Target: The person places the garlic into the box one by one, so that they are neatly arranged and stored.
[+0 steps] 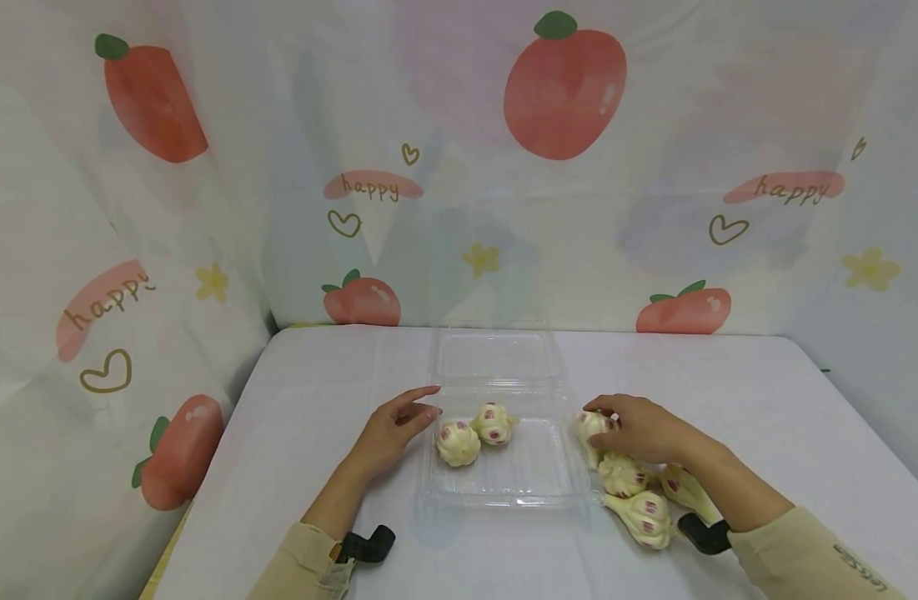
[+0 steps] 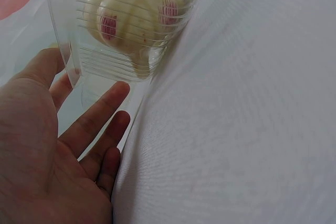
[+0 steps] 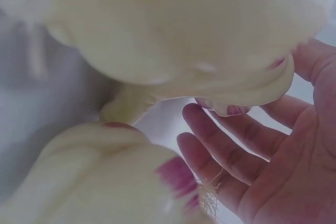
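A hinged clear plastic container (image 1: 529, 475) stands on the table with its lid (image 1: 496, 358) laid back. Inside its left half sit two garlic bulbs, one at the front left (image 1: 458, 443) and one just behind it (image 1: 494, 423). At the container's left wall is my left hand (image 1: 387, 433), its fingertips (image 2: 118, 93) right at the side and no garlic in them. By the right edge, my right hand (image 1: 642, 427) grips a garlic bulb (image 1: 589, 427) between thumb and fingers. In the right wrist view, nearer bulbs partly hide these fingers (image 3: 226, 140).
Several more garlic bulbs lie in a cluster under and in front of the right hand, including one with its stem toward the container (image 1: 646, 518) and one by the wrist (image 1: 687, 492). A fruit-printed cloth (image 1: 443, 225) hangs behind the white table (image 1: 338, 367).
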`<state>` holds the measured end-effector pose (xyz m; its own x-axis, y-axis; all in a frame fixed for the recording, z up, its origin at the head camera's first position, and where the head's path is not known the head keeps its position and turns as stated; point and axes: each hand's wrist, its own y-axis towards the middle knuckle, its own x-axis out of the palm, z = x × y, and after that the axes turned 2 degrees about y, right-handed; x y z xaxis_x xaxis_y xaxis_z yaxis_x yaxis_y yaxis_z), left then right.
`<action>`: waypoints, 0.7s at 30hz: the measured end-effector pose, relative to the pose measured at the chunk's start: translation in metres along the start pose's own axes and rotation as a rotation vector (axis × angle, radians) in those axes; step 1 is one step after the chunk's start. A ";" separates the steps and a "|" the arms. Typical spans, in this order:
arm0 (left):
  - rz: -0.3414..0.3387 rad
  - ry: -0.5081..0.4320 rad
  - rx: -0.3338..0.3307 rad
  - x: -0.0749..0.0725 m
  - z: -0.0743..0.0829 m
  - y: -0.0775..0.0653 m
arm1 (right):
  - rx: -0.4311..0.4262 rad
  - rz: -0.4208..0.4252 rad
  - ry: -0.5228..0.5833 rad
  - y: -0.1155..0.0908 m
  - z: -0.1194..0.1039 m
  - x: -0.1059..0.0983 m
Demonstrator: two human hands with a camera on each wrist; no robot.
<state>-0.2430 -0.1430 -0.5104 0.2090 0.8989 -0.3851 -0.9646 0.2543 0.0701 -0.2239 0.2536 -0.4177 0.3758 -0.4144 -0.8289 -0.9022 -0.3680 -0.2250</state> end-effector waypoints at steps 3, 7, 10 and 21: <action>0.000 0.001 0.002 0.000 0.000 0.000 | 0.002 0.003 -0.005 0.000 0.000 -0.001; 0.001 0.002 0.004 0.000 0.001 0.001 | 0.009 0.005 -0.003 -0.001 0.000 -0.002; 0.003 0.004 0.001 0.000 0.001 0.000 | 0.011 0.009 0.006 -0.001 0.000 -0.003; 0.001 -0.020 0.015 0.000 -0.001 0.000 | 0.010 0.032 -0.016 -0.002 -0.001 -0.007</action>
<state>-0.2427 -0.1433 -0.5108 0.2114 0.9061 -0.3664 -0.9624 0.2585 0.0839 -0.2241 0.2564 -0.4105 0.3432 -0.4129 -0.8436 -0.9159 -0.3461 -0.2032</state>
